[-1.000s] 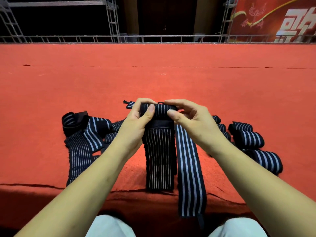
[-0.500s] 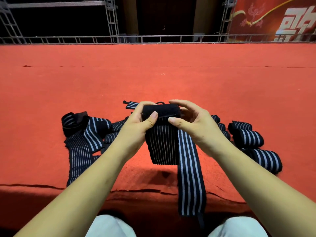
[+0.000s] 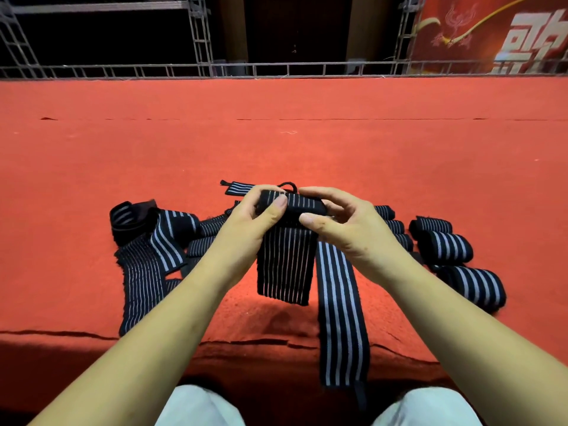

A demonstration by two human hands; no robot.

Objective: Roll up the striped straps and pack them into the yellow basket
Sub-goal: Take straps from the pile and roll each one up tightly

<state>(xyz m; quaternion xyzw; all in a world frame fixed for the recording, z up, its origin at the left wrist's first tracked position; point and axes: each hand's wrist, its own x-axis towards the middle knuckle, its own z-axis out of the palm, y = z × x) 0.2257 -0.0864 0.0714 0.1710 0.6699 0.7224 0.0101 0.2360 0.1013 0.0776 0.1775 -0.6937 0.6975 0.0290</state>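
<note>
one strap (image 3: 285, 265) in left hand (image 3: 246, 232), right hand (image 3: 350, 235); banner (image 3: 479, 32) writing cropped.

We held both forearms forward, our left hand (image 3: 246, 229) and right hand (image 3: 350, 232) close together, thumbs and curled fingers pinching the strap (image 3: 285, 262).

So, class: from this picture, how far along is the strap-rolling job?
Done: several rolled straps lie at the right. In hand: left hand and right hand grip a fine-striped strap, partly rolled. Left: loose straps at the left, a long strap in front, and all packing; no basket shows.
</note>
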